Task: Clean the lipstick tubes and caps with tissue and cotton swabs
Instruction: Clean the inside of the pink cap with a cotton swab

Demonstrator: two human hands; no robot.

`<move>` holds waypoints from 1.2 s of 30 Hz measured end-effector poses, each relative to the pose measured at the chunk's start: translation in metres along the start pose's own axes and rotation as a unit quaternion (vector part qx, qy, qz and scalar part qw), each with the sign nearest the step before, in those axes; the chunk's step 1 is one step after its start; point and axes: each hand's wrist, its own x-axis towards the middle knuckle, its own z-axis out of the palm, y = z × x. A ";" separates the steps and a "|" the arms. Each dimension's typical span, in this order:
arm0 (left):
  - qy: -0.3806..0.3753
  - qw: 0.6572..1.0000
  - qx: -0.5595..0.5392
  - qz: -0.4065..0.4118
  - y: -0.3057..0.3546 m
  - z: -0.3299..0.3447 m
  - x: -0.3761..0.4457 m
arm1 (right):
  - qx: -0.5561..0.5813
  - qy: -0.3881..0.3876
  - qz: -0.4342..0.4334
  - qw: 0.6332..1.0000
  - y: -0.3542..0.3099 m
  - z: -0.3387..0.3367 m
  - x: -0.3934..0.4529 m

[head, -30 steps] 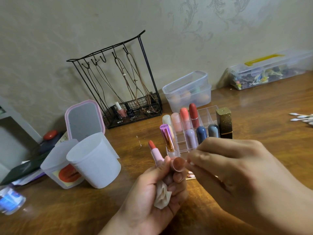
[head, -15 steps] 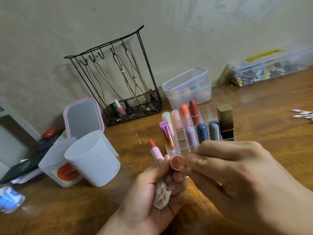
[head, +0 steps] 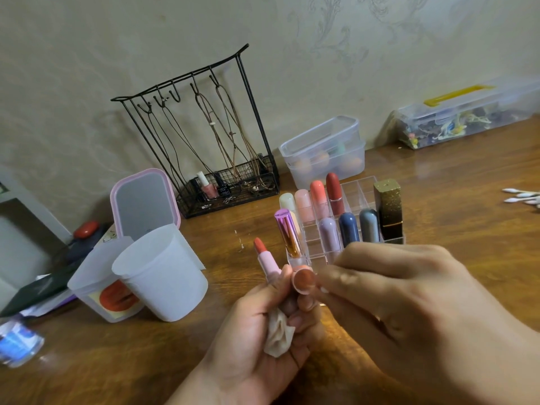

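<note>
My left hand (head: 254, 334) grips a pink lipstick tube (head: 268, 261) with its orange-red bullet up. The same hand holds the tube's pink cap (head: 304, 280), open end toward me, and a crumpled tissue (head: 277, 337) in the palm. My right hand (head: 409, 305) is right beside the cap, fingertips pinched together at its rim on a small white tip that looks like a cotton swab (head: 323, 289); the rest is hidden. Behind stands a clear organizer (head: 361, 190) with several capped lipsticks and a shiny purple one (head: 287, 232).
Loose cotton swabs (head: 523, 197) lie at the right edge of the wooden table. Two white cups (head: 160, 276) and a pink mirror (head: 144, 197) stand on the left. A black wire rack (head: 204, 141) and clear boxes (head: 324, 150) line the wall.
Both hands stay together at the cap with only slight shifts; the right fingertips work at the cap's rim. The view has dipped a little.
</note>
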 end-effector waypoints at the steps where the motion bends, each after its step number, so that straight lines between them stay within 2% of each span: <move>1: -0.002 1.000 0.004 0.001 0.000 0.000 0.000 | 0.000 0.002 0.002 1.000 0.001 0.000 0.000; 4: -0.009 1.000 0.021 0.006 -0.001 0.000 0.000 | -0.020 0.005 0.008 1.000 0.002 -0.002 0.001; 8: 0.008 0.999 0.029 0.018 0.000 0.000 0.000 | 0.010 -0.018 0.000 1.000 -0.003 -0.001 0.001; 11: 0.039 0.997 0.046 0.055 0.002 0.000 0.001 | 0.006 -0.007 0.009 1.000 -0.002 -0.004 0.002; 13: 0.053 0.992 0.065 0.094 0.005 0.002 0.001 | -0.042 0.007 0.009 0.999 -0.002 -0.006 0.002; 16: 0.068 0.979 0.119 0.151 0.010 0.003 0.000 | -0.103 0.026 0.010 0.994 -0.002 -0.008 0.001; 19: 0.080 0.956 0.213 0.187 0.014 0.006 -0.006 | -0.114 0.001 0.020 0.993 -0.002 -0.007 0.001; 21: 0.081 0.939 0.267 0.202 0.015 0.009 -0.009 | -0.095 -0.038 0.040 0.994 -0.006 -0.004 0.001; 24: 0.089 0.924 0.299 0.223 0.014 0.010 -0.010 | -0.007 -0.083 0.107 0.991 -0.010 -0.003 0.000; 27: 0.083 0.914 0.312 0.245 0.010 0.009 -0.008 | 0.119 -0.070 0.155 0.978 -0.006 -0.006 0.000; 30: 0.076 0.905 0.327 0.263 0.007 0.008 -0.007 | 0.086 -0.044 0.154 0.983 -0.003 -0.007 0.003; 33: 0.087 0.893 0.340 0.282 0.008 0.006 -0.006 | 0.052 -0.076 0.167 0.982 -0.008 -0.003 0.003; 36: 0.088 0.884 0.347 0.301 0.008 0.002 -0.005 | 0.113 -0.095 0.179 0.973 -0.007 -0.005 0.003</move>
